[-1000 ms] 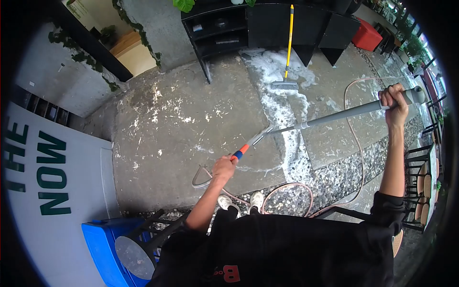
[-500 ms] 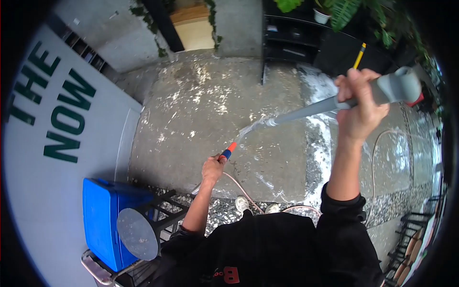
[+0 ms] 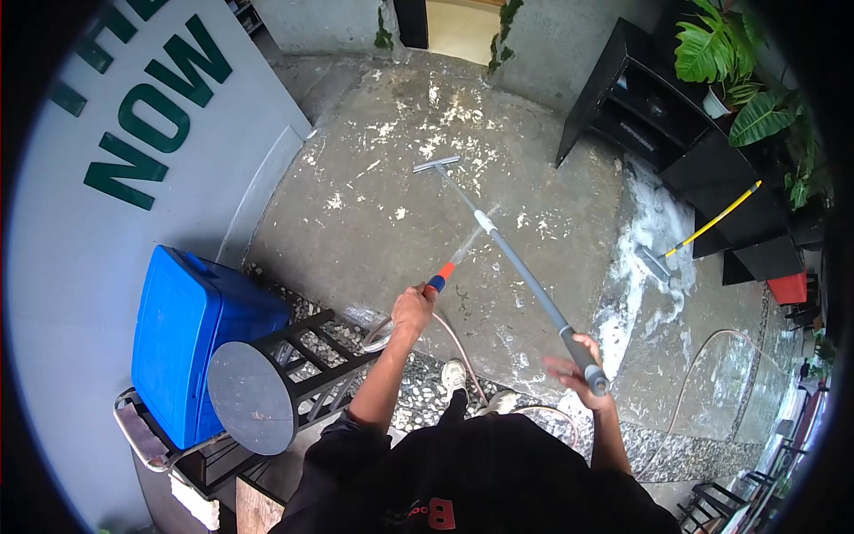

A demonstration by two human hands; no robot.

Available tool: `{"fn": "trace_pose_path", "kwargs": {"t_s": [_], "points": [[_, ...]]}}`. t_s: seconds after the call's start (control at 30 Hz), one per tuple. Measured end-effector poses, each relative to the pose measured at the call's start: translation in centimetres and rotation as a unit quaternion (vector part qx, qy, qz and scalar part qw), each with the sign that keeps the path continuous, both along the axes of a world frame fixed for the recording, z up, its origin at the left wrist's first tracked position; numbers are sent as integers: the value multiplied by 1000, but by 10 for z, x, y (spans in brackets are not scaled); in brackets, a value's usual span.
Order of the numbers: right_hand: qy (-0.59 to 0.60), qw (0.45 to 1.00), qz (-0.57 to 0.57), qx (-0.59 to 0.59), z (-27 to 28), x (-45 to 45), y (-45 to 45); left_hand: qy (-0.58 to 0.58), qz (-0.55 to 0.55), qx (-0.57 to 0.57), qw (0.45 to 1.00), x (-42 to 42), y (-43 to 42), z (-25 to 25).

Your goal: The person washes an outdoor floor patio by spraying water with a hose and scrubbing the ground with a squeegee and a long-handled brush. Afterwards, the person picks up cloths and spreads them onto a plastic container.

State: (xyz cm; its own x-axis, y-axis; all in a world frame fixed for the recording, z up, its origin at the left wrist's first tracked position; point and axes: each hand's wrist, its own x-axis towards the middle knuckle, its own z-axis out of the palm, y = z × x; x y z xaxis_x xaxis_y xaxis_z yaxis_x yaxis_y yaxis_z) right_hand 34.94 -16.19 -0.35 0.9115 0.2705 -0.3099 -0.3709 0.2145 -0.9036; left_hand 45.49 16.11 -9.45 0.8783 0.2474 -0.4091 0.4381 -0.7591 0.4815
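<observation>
My left hand (image 3: 412, 311) is closed round an orange and blue hose nozzle (image 3: 439, 279), and water sprays from its tip toward the floor. A grey pole (image 3: 534, 285) slants from lower right to upper left, its squeegee head (image 3: 436, 165) resting on the concrete. At the pole's thick grey end, my right hand (image 3: 583, 374) has its fingers spread, with the pole lying against the palm and thumb side. The pink hose (image 3: 458, 343) loops near my shoes. White foam (image 3: 627, 285) covers a strip of floor to the right.
A yellow-handled broom (image 3: 721, 216) leans at the black shelf (image 3: 654, 116) on the right. Potted plants (image 3: 716, 53) stand on it. To the left are a blue bin (image 3: 173, 338), a round-topped stool (image 3: 253, 398) and the lettered wall (image 3: 240, 98). A red box (image 3: 786, 288) stands far right.
My right hand has come down and its fingers have spread from round the pole. The squeegee head now lies farther out on the floor. The view has turned left.
</observation>
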Motion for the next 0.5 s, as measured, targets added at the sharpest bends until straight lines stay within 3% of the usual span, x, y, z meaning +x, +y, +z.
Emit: {"fn": "trace_pose_path", "kwargs": {"t_s": [0.03, 0.07, 0.1, 0.13, 0.2, 0.27, 0.33, 0.4, 0.5], "points": [[3, 1000, -2, -1, -3, 2, -5, 10, 1, -8, 1000, 1, 1, -2], [87, 979, 92, 159, -6, 5, -10, 20, 1, -15, 1000, 3, 1, -4], [167, 917, 182, 313, -9, 8, -12, 22, 0, -15, 1000, 5, 2, -6], [160, 918, 223, 286, -22, 10, -11, 43, -2, -18, 999, 6, 2, -3], [183, 957, 179, 139, -50, 22, 2, 65, -3, -23, 998, 9, 1, -1], [248, 910, 79, 322, -82, 54, 11, 57, -14, -18, 998, 9, 2, -2], [445, 888, 14, 113, -133, 103, 29, 59, -22, -8, 998, 9, -2, -2], [355, 928, 43, -106, -161, 140, 53, 68, -34, 7, 997, 7, -6, 3], [213, 922, 27, -323, -211, 164, 71, 50, -57, 4, 997, 1, -17, 6]]}}
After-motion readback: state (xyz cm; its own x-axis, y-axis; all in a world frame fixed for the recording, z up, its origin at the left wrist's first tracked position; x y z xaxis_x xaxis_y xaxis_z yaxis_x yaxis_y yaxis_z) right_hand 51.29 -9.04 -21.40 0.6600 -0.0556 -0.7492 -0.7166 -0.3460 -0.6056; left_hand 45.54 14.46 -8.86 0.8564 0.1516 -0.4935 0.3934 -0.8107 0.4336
